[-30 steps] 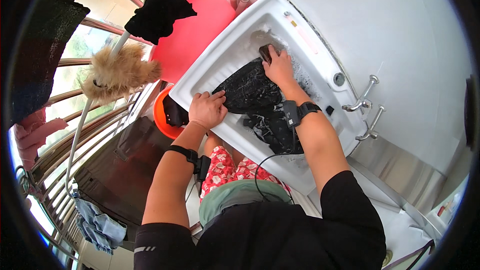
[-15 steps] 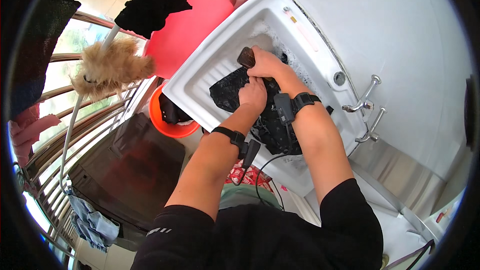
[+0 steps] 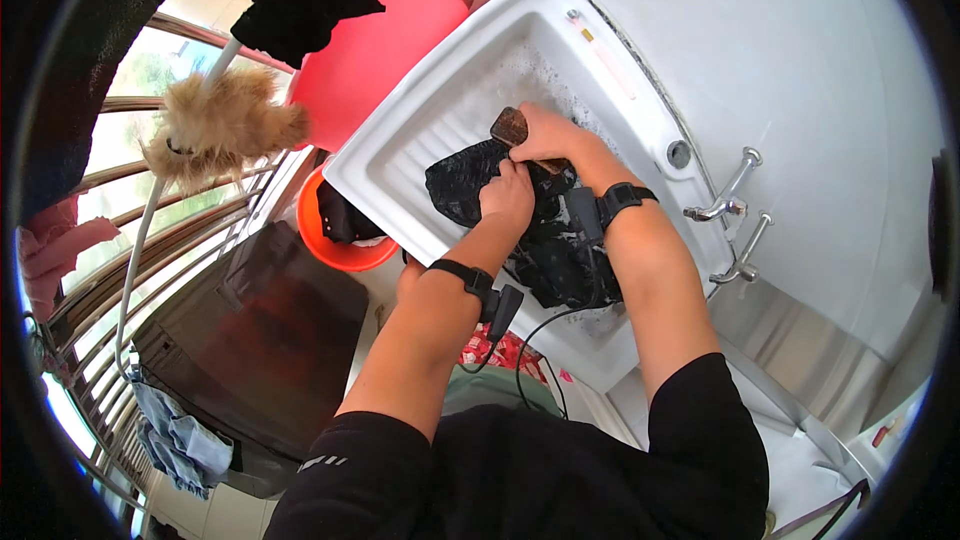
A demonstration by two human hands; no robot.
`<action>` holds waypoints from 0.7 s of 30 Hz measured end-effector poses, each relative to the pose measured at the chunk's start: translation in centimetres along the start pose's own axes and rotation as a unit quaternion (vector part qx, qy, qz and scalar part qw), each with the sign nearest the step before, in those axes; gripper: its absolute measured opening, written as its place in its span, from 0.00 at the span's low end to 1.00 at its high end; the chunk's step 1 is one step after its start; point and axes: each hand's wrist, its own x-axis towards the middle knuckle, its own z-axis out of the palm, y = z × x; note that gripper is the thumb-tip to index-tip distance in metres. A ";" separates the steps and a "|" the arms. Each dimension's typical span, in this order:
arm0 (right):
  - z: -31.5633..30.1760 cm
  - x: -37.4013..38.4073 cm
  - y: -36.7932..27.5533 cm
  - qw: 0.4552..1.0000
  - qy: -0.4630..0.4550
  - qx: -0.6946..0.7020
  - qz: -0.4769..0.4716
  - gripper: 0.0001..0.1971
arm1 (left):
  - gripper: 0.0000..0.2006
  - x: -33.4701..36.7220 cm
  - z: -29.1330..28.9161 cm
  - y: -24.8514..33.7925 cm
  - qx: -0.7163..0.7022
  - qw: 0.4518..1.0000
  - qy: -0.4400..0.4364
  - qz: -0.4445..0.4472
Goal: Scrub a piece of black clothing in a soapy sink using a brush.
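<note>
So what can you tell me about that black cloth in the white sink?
The black cloth is a dark, wet-looking garment, bunched and wrinkled, lying on the ribbed slope of the white sink, with suds nearby. Its fabric looks thin and shiny where soaked. The left hand presses on its upper part, while the right hand holds a brown scrubbing brush at its top edge. Its lower end trails toward the person, partly hidden by the forearms.

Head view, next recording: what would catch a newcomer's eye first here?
First, the two hands at the centre of the white sink: the left hand presses on a wet black garment on its ribbed slope, while the right hand grips a brown scrub brush just above it. Next, the big red tub beyond the sink at upper left, and the orange bucket below the sink's left edge.
</note>
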 end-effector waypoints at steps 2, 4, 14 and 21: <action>0.0 -0.1 -0.6 0.998 -0.040 0.039 0.009 0.42 | 0.15 0.2 0.9 -0.8 0.004 1.000 -0.010 -0.013; 0.7 -0.2 -0.1 0.999 -0.045 0.012 -0.012 0.41 | 0.16 0.4 1.3 -1.0 -0.109 0.993 -0.018 -0.032; -4.6 -3.3 1.4 0.971 0.201 0.080 0.099 0.46 | 0.14 -5.6 -2.4 -0.2 -0.074 0.988 -0.050 0.124; -5.3 -4.1 -1.6 0.947 0.239 0.007 0.214 0.39 | 0.09 -9.5 -9.9 -7.6 -0.102 0.955 0.130 0.246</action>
